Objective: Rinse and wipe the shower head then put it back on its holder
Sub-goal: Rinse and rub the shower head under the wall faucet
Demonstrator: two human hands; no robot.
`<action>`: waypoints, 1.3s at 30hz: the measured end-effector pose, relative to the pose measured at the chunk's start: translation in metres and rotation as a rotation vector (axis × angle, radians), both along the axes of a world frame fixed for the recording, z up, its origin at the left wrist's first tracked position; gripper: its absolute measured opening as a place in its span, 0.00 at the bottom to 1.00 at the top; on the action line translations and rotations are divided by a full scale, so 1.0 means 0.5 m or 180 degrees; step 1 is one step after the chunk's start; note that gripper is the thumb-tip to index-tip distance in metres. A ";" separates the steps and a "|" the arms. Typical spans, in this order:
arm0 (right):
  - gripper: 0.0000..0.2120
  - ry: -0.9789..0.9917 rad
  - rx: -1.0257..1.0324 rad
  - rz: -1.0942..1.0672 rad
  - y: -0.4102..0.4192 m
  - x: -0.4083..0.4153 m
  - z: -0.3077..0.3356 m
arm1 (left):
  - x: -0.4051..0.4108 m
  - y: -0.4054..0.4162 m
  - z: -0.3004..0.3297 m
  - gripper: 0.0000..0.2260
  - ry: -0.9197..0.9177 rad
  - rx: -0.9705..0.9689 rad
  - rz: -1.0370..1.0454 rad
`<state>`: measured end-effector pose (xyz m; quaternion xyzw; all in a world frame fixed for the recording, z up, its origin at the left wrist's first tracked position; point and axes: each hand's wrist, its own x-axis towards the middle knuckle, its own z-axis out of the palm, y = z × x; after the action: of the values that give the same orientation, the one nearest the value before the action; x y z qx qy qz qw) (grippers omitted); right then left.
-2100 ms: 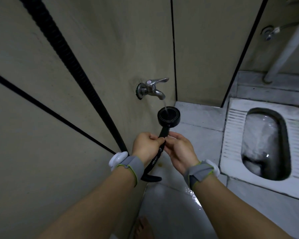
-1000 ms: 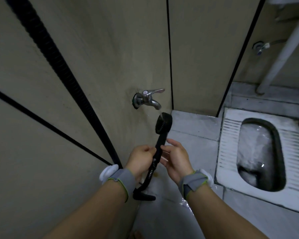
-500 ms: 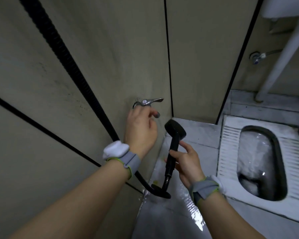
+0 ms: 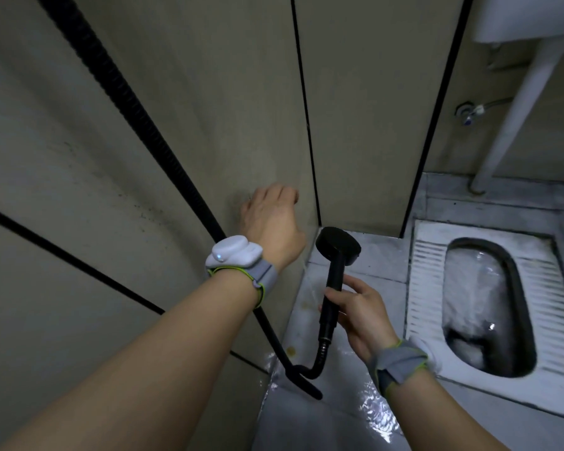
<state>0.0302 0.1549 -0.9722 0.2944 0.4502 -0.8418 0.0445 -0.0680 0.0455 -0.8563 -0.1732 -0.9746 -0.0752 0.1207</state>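
The black shower head (image 4: 338,245) stands upright near the wall corner, its face turned away from me. My right hand (image 4: 360,315) grips its handle from the right. Its black ribbed hose (image 4: 134,112) runs down the left wall and loops on the floor below the handle. My left hand (image 4: 271,219) reaches to the wall with its fingers curled over the tap, which it hides from view. Both wrists wear grey bands. No holder is in view.
A white squat toilet (image 4: 428,288) is set in the floor at the right. Behind it a white pipe (image 4: 518,102) rises to a cistern, with a small valve (image 4: 468,112) beside it. The grey floor tiles (image 4: 339,421) are wet and shiny. Tiled walls close in on the left and ahead.
My left hand left the handle, rose to the tap and now covers it. The right hand alone holds the shower head, now out from under the spout. The view tilted upward.
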 end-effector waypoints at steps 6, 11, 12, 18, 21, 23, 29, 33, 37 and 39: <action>0.18 0.0080 0.0099 0.0024 0.007 0.016 0.023 | 0.051 -0.008 -0.016 0.21 -0.0087 0.0748 -0.0182; 0.17 0.0176 0.0213 -0.0090 0.015 0.057 0.073 | 0.200 -0.021 -0.079 0.15 -0.1800 0.2099 0.0510; 0.17 0.0176 0.0199 -0.0133 0.018 0.060 0.076 | 0.221 -0.011 -0.089 0.13 -0.2385 0.2515 0.0777; 0.18 0.0248 0.0459 -0.0320 0.044 0.152 0.199 | 0.344 0.022 -0.018 0.12 -0.3122 0.3642 0.0664; 0.17 0.0349 0.0631 -0.0363 0.057 0.206 0.292 | 0.387 0.046 0.055 0.11 -0.3224 0.3823 0.0349; 0.17 0.0357 0.0836 -0.0412 0.071 0.254 0.360 | 0.425 0.061 0.114 0.07 -0.3383 0.4043 0.0124; 0.18 0.0472 0.1076 -0.0719 0.127 0.384 0.503 | 0.512 0.131 0.248 0.06 -0.3704 0.4355 -0.0335; 0.20 0.0525 0.1177 -0.0956 0.172 0.437 0.552 | 0.545 0.180 0.292 0.08 -0.3853 0.4271 -0.0622; 0.22 0.0624 0.1228 -0.1219 0.233 0.487 0.597 | 0.581 0.249 0.331 0.10 -0.3962 0.4170 -0.0889; 0.22 0.0687 0.1255 -0.1383 0.270 0.502 0.610 | 0.591 0.292 0.351 0.10 -0.3961 0.4159 -0.0999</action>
<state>0.2811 0.2901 -0.6671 0.2956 0.5334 -0.7545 -0.2424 0.2273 0.1916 -0.6808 -0.1292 -0.5926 -0.7069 -0.3639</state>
